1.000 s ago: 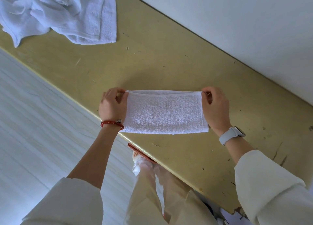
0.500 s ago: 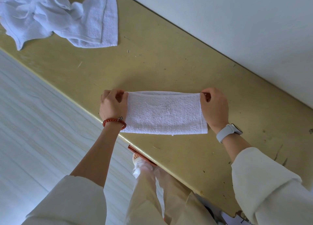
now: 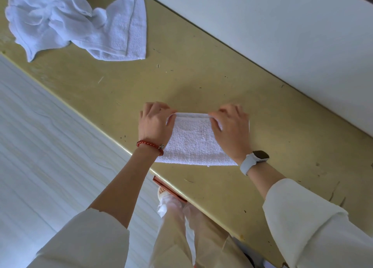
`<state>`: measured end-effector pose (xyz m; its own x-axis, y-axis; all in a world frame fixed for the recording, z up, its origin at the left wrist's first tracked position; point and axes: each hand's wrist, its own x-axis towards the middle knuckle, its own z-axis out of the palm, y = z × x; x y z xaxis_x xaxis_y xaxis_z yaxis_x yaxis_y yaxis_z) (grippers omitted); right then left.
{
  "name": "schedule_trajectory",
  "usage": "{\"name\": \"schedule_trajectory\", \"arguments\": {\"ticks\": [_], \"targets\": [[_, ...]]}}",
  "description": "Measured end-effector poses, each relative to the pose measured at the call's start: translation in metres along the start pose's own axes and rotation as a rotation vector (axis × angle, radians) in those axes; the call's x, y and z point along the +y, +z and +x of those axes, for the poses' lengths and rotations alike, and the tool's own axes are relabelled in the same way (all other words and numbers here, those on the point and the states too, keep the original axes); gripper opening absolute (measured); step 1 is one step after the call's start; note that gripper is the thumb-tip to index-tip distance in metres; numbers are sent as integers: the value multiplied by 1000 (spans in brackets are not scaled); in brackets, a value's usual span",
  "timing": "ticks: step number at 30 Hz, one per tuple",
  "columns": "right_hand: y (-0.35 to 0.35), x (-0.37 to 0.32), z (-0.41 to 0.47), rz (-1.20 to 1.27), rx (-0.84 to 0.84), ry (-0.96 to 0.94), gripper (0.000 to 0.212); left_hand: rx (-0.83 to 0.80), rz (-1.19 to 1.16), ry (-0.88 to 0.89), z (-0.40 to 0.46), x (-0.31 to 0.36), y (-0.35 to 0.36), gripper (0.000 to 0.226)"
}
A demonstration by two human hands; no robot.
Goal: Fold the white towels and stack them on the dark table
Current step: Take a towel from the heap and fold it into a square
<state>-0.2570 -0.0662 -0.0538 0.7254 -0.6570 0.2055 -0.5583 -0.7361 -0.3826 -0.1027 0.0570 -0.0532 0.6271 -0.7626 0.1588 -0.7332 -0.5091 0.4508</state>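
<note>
Hands, left (image 3: 154,124) and right (image 3: 232,129), grip folded towel (image 3: 193,144); crumpled towels (image 3: 76,19) lie well apart

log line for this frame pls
stage: folding | left hand: pinches towel far left corner | right hand: pinches far right corner | towel: on yellow table | unfolded pile: far left

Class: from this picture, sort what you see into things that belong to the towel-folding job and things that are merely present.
Belong to the job:
folded towel
unfolded towels
left hand
right hand
table

Merely present:
red bracelet
watch
pale floor
white wall
</note>
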Motion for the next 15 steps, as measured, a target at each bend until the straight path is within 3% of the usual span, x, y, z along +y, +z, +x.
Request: {"name": "schedule_trajectory", "arguments": {"ticks": [4,8,15], "targets": [[17,-11,1,0,-20,-33,25,19,73,78,-5,-1,9,25],[23,-10,-1,-18,-9,-43,22,124,116,190,-10,-9,15,16],[14,-15,3,60,-16,-58,15,182,126,212,-5,-6,11,10]]}}
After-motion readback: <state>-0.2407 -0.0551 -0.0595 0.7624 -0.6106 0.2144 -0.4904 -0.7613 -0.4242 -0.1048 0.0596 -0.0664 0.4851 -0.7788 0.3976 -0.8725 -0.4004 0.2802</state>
